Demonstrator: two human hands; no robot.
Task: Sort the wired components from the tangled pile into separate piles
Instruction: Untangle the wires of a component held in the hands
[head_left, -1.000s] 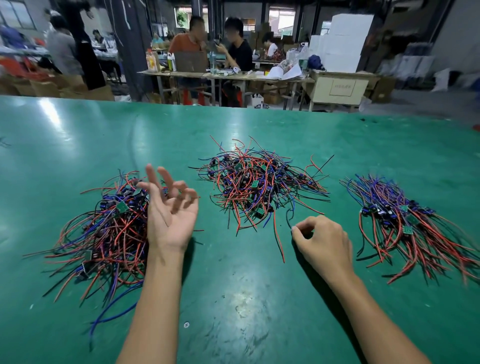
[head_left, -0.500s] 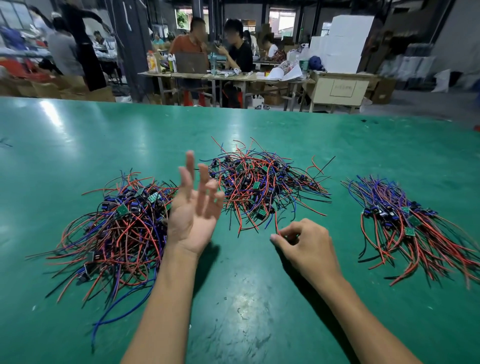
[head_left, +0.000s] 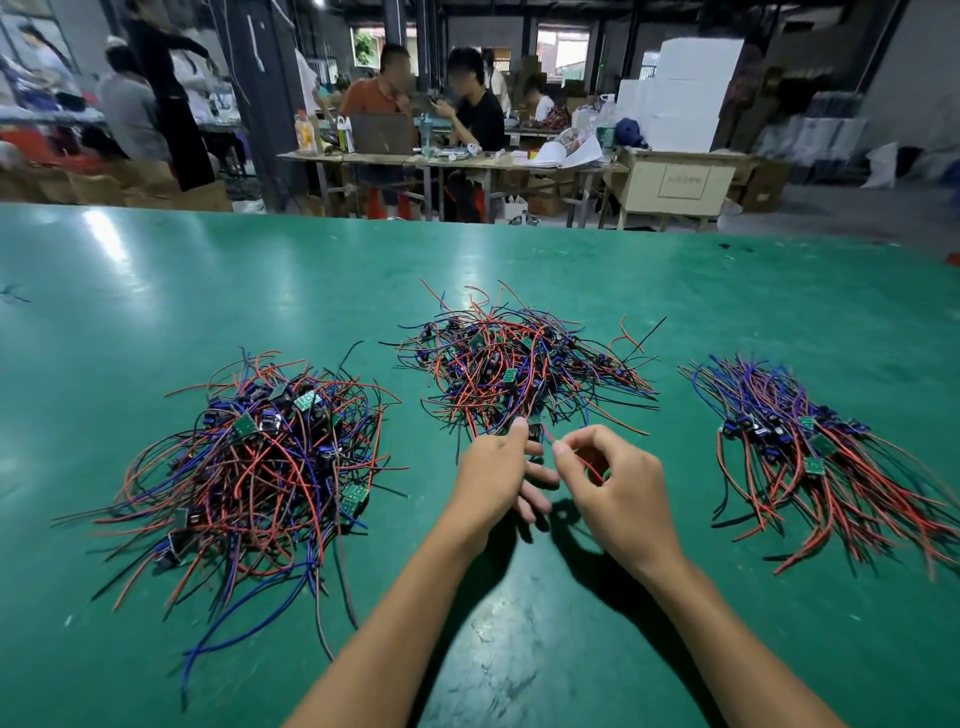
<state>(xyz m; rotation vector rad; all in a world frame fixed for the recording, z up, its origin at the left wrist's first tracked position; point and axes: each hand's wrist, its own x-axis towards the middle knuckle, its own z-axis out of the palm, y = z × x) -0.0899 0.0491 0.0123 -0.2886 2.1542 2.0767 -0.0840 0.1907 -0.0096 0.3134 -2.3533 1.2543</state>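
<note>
Both forearms reach in from the near edge of the green table (head_left: 156, 270) and meet at the near side of the tangled pile (head_left: 519, 374), which lies at the middle of the surface. The left hand (head_left: 493, 480) is turned back-up, its thumb and forefinger pinched on a wired component (head_left: 535, 434) at the pile's near fringe, while its other fingers hang loosely curled below. The right hand (head_left: 613, 488) sits just beside it, almost touching, with thumb and forefinger tips closed on a thin red wire (head_left: 592, 467) that loops through the hollow of the palm; its remaining fingers are curled in. Whether that wire belongs to the same component cannot be told.

A loose sorted heap (head_left: 249, 467) of red, blue and black leads with small green boards lies toward the left edge. A neater combed bundle (head_left: 810, 457) lies toward the right edge, its leads trailing toward the near right corner.
</note>
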